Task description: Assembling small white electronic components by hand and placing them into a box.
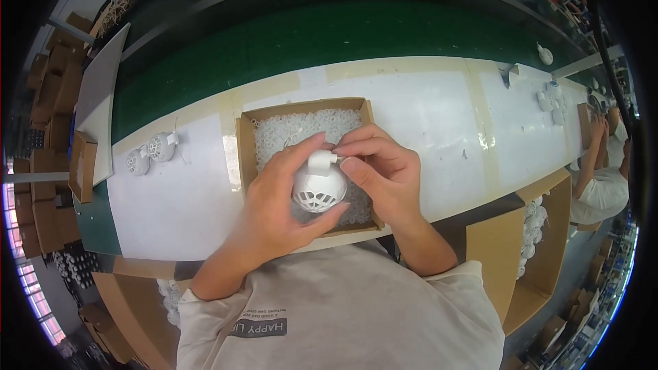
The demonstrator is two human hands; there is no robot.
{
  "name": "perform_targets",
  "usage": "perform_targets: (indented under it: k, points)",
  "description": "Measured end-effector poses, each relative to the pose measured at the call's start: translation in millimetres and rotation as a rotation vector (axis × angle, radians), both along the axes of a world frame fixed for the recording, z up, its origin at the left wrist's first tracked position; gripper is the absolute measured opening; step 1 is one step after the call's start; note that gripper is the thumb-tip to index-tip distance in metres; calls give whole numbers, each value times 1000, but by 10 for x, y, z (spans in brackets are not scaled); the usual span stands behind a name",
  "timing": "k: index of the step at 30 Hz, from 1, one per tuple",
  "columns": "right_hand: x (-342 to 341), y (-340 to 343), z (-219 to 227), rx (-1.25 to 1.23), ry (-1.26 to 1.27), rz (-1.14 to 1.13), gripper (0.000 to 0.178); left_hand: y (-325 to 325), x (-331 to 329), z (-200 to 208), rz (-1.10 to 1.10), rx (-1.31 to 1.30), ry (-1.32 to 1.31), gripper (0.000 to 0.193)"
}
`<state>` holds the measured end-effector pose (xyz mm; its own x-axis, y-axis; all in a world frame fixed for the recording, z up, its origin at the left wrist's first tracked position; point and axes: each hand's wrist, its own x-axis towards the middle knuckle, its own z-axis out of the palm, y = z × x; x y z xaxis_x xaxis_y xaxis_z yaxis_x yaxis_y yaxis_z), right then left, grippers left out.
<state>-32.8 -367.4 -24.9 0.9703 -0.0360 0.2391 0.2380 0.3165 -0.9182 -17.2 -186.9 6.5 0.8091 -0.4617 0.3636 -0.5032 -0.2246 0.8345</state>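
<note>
A round white plastic housing with a slotted grille [320,188] and a short neck on top rests in my left hand [274,199], its thumb and fingers wrapped round the sides. At the neck, the fingers of my right hand [381,168] are pinched together on a small part that they mostly hide. Beneath both hands is a shallow cardboard box [245,144] of small translucent plastic rings [288,127]. Two similar white housings [162,146] with thin wires lie on the table at the left.
The white table [425,116] borders a green belt [329,34]. An open carton [493,253] of white housings stands at lower right, another carton [137,308] at lower left. More white pieces [552,101] lie at the far right, near another person's hand [598,130].
</note>
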Motion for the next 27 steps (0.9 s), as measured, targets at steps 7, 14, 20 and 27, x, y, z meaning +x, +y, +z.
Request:
perform_targets:
  k: [7, 14, 20, 27]
  points:
    - [-9, 20, 43, -94, -50, 5, 14, 76, -26, -9, 43, 169, -228, 87]
    - [20, 17, 58, -220, -218, -24, 15, 106, -45, -27, 43, 162, -312, 89]
    - [155, -71, 160, -624, -600, -162, 16, 90, -124, 127, -51, -65, 132, 91]
    - [33, -108, 277, -644, -397, -65, 17, 49, -165, 22, 45, 147, -154, 89]
